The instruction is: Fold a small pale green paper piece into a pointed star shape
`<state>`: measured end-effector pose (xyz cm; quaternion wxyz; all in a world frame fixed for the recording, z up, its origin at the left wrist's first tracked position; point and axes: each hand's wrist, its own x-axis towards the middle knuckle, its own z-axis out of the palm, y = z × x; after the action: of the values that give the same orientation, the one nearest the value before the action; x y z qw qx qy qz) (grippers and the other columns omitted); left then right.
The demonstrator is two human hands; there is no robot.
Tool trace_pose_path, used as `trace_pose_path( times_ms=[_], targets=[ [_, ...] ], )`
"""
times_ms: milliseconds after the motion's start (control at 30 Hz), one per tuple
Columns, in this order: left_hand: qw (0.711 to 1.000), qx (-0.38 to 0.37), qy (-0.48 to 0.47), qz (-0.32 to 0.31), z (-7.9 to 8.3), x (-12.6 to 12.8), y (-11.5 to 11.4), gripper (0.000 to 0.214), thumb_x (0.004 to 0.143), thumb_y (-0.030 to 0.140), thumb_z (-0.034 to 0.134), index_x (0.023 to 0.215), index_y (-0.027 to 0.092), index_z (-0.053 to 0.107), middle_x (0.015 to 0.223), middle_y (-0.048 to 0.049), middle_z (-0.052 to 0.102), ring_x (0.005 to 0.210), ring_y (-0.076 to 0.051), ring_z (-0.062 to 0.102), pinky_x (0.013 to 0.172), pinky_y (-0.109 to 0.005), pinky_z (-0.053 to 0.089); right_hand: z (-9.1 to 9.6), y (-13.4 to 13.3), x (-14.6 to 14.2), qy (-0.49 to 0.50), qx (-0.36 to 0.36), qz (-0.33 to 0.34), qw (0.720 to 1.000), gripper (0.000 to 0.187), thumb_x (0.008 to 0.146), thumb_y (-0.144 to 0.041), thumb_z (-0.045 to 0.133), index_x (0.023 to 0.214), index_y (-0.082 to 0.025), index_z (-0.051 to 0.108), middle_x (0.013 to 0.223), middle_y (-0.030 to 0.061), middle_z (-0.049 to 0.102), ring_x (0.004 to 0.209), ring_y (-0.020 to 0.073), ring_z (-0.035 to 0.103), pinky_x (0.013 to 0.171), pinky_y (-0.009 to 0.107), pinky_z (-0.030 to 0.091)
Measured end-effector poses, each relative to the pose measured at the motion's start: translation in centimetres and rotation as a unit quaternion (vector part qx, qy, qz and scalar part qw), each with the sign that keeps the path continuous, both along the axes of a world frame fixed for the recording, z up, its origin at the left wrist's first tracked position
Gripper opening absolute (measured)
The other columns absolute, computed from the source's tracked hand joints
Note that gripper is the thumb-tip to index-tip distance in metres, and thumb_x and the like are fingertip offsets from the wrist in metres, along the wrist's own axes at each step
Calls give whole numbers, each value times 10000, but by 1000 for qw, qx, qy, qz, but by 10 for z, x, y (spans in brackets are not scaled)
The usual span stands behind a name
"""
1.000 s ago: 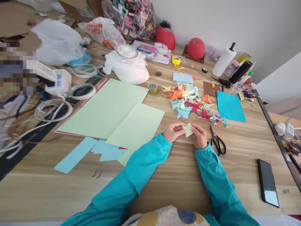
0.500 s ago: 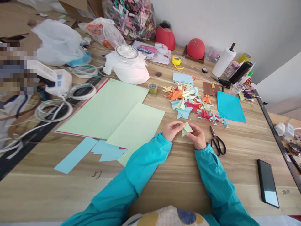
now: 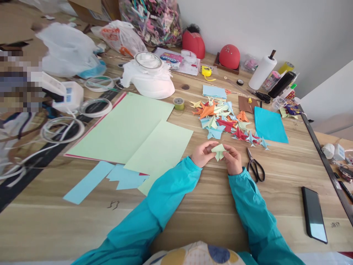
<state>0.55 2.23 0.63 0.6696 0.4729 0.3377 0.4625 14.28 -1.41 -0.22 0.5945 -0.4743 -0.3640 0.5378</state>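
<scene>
The left hand (image 3: 202, 154) and right hand (image 3: 233, 159) hold a small pale-green folded paper piece (image 3: 218, 150) between them, just above the bench (image 3: 209, 206). The fingers of both hands are closed in a pinch on its edges. The paper looks thin, so an uneven squeeze could skew a crease or tear a point. The scissors (image 3: 255, 167) lie just beside the right wrist, where a sideways sweep of the sleeve might knock them or scatter the pile of folded paper shapes (image 3: 223, 123) beyond.
</scene>
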Motion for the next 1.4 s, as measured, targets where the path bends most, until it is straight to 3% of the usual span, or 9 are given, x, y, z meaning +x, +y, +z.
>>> trace_pose_path(
  times_ms=[133,500,733,967,1133,1400],
  targets=[
    [997,48,52,14,-1,0,1,315,609,188,647,914,120,609,928,-86,646,868,-195,595,769,-308,476,1,-1,-2,-33,30,7,999,277,619,-254,678,886,-200,627,832,32,665,666,169,585,483,257,454],
    [983,135,118,49,-4,0,0,114,680,165,578,777,136,630,760,-43,588,692,-133,535,617,-236,433,6,-3,-7,-107,17,-18,994,163,672,-308,630,797,-203,621,716,7,643,611,151,563,528,271,466],
    [979,145,133,53,-4,-1,0,164,634,127,596,790,144,644,785,-45,604,711,-143,544,617,-242,428,5,-4,-6,-137,38,-24,989,164,677,-309,630,802,-204,644,768,24,662,713,184,592,652,315,478],
    [978,146,137,51,-3,-1,-1,92,647,179,623,718,134,661,732,-52,608,669,-143,545,567,-244,414,3,-4,-7,-131,46,-25,990,157,678,-292,635,806,-203,630,750,21,656,701,171,589,653,305,466],
    [977,154,140,51,1,-1,-3,154,687,277,616,739,138,656,749,-57,605,681,-145,548,593,-251,430,1,-3,-8,-128,24,-38,991,136,650,-303,655,727,-196,622,660,-4,638,606,144,559,583,281,444],
    [976,143,157,44,1,-1,-3,162,692,294,608,683,136,645,720,-49,590,663,-144,543,576,-243,427,4,-3,-9,-140,22,-25,990,150,649,-312,650,739,-196,617,661,-3,624,602,141,540,556,268,435]
  ],
)
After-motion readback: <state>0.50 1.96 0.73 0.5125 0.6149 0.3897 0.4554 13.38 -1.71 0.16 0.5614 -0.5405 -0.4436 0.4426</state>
